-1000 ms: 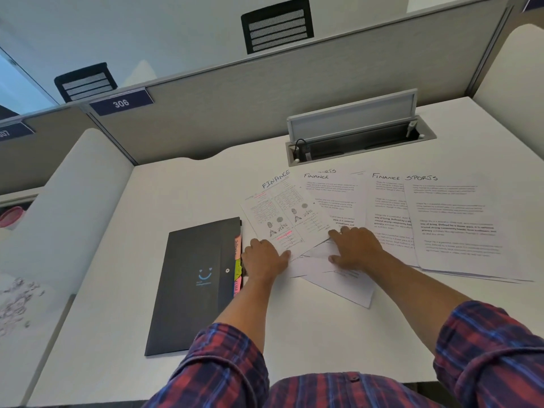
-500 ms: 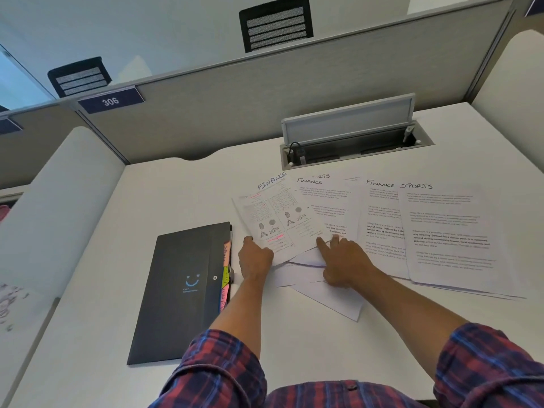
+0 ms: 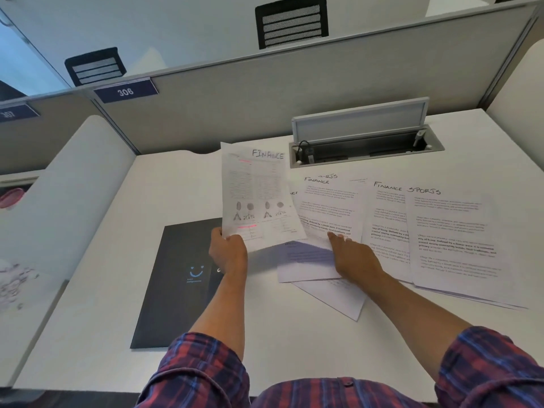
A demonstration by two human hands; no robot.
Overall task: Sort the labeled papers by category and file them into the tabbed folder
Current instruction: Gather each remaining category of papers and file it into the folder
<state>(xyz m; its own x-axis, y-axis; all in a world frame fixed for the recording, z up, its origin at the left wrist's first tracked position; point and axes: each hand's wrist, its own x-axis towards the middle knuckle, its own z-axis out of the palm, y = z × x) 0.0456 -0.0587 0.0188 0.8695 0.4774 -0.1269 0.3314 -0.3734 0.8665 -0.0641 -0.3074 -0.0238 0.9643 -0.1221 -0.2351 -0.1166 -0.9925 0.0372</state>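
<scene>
Left hand (image 3: 228, 253) pinches the white printed sheet headed "FINANCE" (image 3: 256, 198) by its near-left corner — sheet lifted off the white desk (image 3: 88, 319).
Sheet stands tilted, long axis running near-to-far, handwritten heading at the far end, printed face toward the camera; it hangs over the gap between the dark grey tabbed folder (image 3: 176, 284) and the fanned white text pages (image 3: 326, 213). Right hand (image 3: 356, 257) lies flat, fingers straight, fingertips pressing on the next "FINANCE" page in the fan — not gripping anything. Folder lies closed and flat toward the desk's left side, long axis near-to-far, slightly skewed, its right edge under the left wrist. Stack topped by the white "SPORTS" page (image 3: 453, 240) sits toward the right edge, overlapping another "FINANCE" page. Open grey cable hatch (image 3: 365, 142) sits at the far edge.
</scene>
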